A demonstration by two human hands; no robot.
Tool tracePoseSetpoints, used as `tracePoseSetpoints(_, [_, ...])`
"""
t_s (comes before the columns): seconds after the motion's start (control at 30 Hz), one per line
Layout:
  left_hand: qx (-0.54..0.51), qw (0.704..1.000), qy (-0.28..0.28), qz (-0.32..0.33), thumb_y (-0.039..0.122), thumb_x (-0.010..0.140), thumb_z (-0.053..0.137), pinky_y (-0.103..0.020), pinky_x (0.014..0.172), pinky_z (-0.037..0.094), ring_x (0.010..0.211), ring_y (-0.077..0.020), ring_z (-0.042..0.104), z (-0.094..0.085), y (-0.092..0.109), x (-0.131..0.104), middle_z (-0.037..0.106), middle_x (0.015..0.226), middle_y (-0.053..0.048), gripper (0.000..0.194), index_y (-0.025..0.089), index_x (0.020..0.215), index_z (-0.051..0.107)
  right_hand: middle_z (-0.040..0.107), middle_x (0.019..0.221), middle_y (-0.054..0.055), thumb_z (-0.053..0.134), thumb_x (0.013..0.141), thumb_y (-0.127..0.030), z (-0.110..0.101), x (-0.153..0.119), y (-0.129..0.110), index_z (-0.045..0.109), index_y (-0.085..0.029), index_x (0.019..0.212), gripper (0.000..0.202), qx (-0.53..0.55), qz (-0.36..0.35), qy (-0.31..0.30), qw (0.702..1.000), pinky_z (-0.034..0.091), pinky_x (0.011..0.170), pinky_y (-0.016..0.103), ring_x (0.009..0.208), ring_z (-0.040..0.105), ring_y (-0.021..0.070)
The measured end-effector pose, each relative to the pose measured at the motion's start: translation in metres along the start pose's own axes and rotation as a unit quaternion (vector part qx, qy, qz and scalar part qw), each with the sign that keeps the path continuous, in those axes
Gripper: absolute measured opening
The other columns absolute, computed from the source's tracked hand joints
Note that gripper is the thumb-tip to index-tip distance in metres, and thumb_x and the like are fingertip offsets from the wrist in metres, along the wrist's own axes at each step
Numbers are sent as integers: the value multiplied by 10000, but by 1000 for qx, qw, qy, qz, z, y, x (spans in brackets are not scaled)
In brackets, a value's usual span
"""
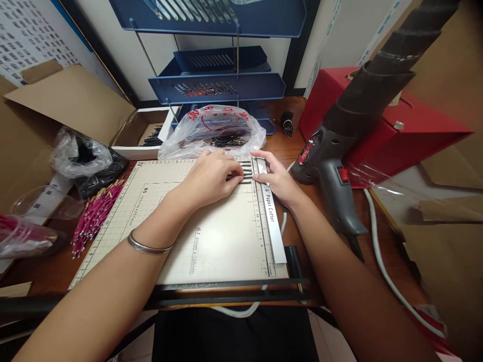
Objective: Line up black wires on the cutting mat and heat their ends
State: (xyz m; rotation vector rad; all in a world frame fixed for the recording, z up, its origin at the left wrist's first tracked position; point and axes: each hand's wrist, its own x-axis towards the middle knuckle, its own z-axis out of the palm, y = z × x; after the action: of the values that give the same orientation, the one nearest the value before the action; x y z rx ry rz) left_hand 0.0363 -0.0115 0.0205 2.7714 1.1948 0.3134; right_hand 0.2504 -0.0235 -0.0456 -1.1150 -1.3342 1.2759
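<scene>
Your left hand (217, 176) lies palm down over the upper part of the cutting board (222, 226), fingers curled, thumb tip against the dark slim pieces (247, 176). Whether it grips any of them, you cannot be told from this view. Your right hand (277, 178) is partly open, thumb and forefinger spread, resting on the white strip (272, 221) lettered "Paper Cutter"; its thumb tip is at the right ends of the pieces, and the other fingers are mostly hidden. The pieces lie side by side across the board, between your two hands, near its upper right corner. You wear a metal bangle (149, 245) on the left wrist.

Just beyond the board, you have a clear plastic bag (181, 136) with red print, holding more dark pieces. To its right is a dark bundle (287, 123). Magenta pieces (98, 216) are heaped by the board's left edge. On your right, a grey pistol-grip tool (339, 146) stands before a red box (411, 146). A blue rack (217, 88) stands at the back.
</scene>
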Motion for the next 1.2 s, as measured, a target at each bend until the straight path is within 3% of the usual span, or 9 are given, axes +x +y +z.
tracePoseSetpoints(0.3, [1, 1000, -4, -4, 284, 1043, 625, -448, 917, 388, 1068, -315, 669, 0, 0, 0, 834, 1034, -85, 229, 215, 1012, 840, 649, 1311, 77, 740, 650, -293, 0, 0, 1, 562, -274, 1344, 717, 0, -11, -11, 1000, 453, 1228, 581, 1302, 598, 347])
tracePoseSetpoints(0.73, [7, 1000, -4, -6, 297, 1034, 607, -458, 920, 386, 1051, -317, 661, 0, 1, 0, 830, 1024, -83, 247, 219, 1014, 840, 648, 1449, 49, 738, 664, -277, -1, 0, 3, 604, -285, 1315, 665, -7, -26, -4, 1000, 388, 1326, 567, 1420, 578, 350])
tracePoseSetpoints(0.9, [-9, 1000, 25, 12, 311, 1030, 604, -440, 899, 376, 1015, -295, 645, 1, -4, -2, 818, 987, -78, 243, 218, 983, 823, 644, 1466, 51, 724, 636, -286, 0, 1, 0, 612, -290, 1267, 641, -1, -22, 3, 1000, 332, 1366, 574, 1476, 537, 356])
tracePoseSetpoints(1.03, [-22, 998, 54, 36, 345, 1028, 603, -438, 883, 358, 982, -278, 628, -3, -8, -8, 812, 976, -73, 256, 218, 960, 815, 644, 1396, 75, 717, 595, -279, -1, -1, -4, 574, -278, 1284, 704, 22, 0, -7, 1000, 327, 1358, 577, 1433, 544, 357])
tracePoseSetpoints(1.2, [-26, 998, 32, 40, 318, 999, 622, -453, 899, 349, 987, -284, 630, -8, -6, -11, 819, 965, -65, 231, 226, 947, 827, 619, 1405, 69, 731, 592, -249, -2, -5, -8, 523, -287, 1355, 791, 22, 14, -27, 999, 349, 1340, 582, 1419, 538, 354])
